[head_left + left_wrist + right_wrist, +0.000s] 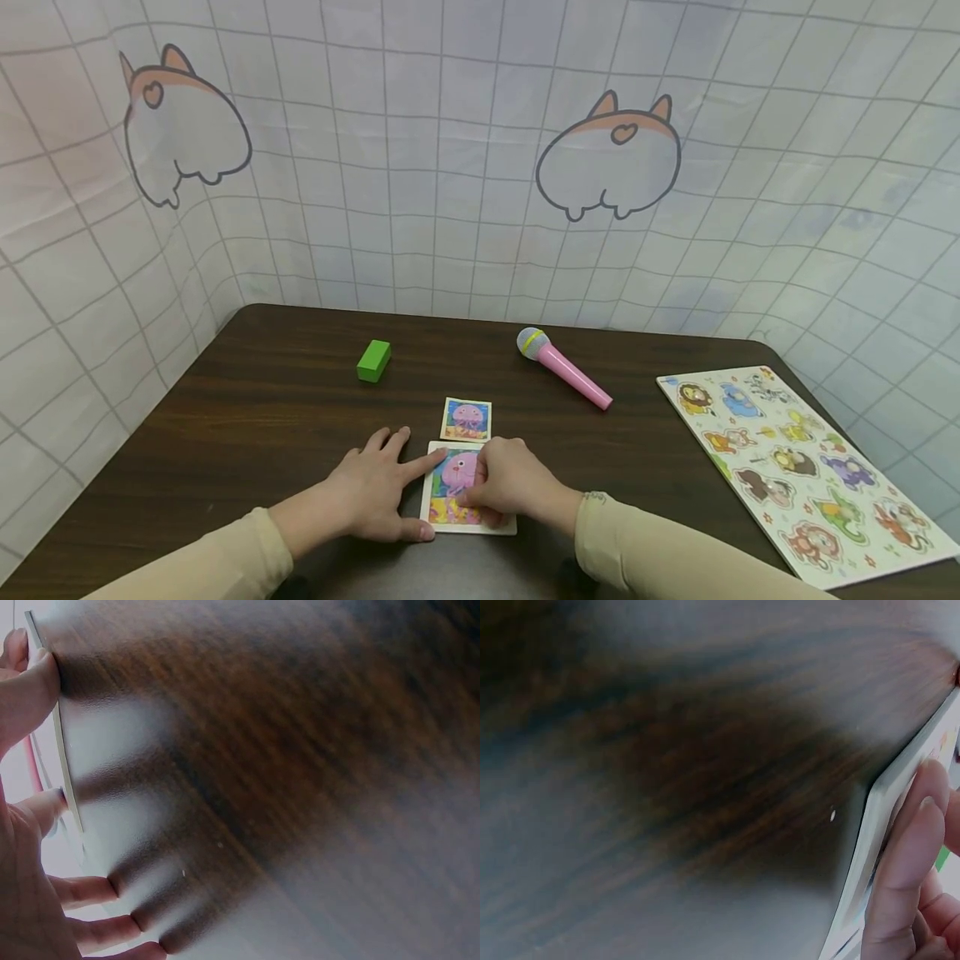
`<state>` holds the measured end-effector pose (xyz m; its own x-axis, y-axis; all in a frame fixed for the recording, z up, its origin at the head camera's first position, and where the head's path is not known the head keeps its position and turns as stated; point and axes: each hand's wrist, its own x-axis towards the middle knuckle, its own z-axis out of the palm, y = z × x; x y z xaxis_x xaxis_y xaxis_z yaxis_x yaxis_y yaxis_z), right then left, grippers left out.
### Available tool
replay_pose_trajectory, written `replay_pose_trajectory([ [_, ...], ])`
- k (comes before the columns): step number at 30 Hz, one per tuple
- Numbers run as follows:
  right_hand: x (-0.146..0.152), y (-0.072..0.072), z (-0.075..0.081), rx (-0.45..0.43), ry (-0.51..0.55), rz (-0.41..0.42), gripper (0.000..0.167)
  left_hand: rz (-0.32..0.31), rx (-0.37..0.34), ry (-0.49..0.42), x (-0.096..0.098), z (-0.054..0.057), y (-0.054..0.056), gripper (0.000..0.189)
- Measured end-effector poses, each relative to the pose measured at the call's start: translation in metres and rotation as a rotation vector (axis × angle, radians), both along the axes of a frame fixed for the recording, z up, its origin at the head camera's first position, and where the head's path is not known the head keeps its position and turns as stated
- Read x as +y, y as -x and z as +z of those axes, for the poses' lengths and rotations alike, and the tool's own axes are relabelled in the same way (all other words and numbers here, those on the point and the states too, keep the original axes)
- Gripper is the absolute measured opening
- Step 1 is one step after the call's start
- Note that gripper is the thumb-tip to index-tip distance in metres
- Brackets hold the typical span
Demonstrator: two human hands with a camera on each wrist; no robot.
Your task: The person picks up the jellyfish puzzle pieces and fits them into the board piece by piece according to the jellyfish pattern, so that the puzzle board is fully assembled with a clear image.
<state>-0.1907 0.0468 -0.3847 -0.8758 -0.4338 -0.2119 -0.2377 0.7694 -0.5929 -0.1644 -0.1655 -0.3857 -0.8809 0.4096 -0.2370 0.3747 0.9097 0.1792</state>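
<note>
A small flat picture board (454, 483) with a pale border and a pink cartoon creature lies at the front middle of the table. My left hand (378, 487) spreads beside it, its index finger and thumb touching the board's left side, its other fingertips down on the table in the left wrist view. Over the right half of the board bends my right hand (513, 479), fingers curled, fingertips right at the picture; I cannot tell whether they pinch a piece. In the right wrist view its fingers (911, 862) lie along the board's border (885, 784). Directly above sits a smaller matching card (467, 419).
The dark wooden table (262, 400) also bears a green block (373, 361) at the back left and a pink toy microphone (566, 371) at the back. A large white animal board (810, 475) lies on the right. Behind the table hangs a checked curtain (420, 167).
</note>
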Motion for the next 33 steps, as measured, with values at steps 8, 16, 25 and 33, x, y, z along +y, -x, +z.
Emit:
replay_pose_trajectory([
  [8, 0.006, -0.001, 0.004, -0.049, 0.017, 0.025, 0.036, 0.005, -0.008, -0.009, 0.000, -0.002, -0.002, 0.092],
  [16, 0.011, -0.001, 0.008, -0.059, 0.038, 0.074, 0.029, 0.011, 0.001, -0.005, 0.000, -0.002, -0.001, 0.092],
  [25, 0.008, -0.004, 0.009, 0.016, -0.011, 0.081, 0.031, 0.007, 0.006, 0.009, 0.000, -0.001, 0.000, 0.092],
  [33, 0.024, -0.004, 0.014, -0.040, 0.094, 0.116, 0.019, 0.011, 0.004, 0.006, 0.001, -0.001, 0.000, 0.093],
])
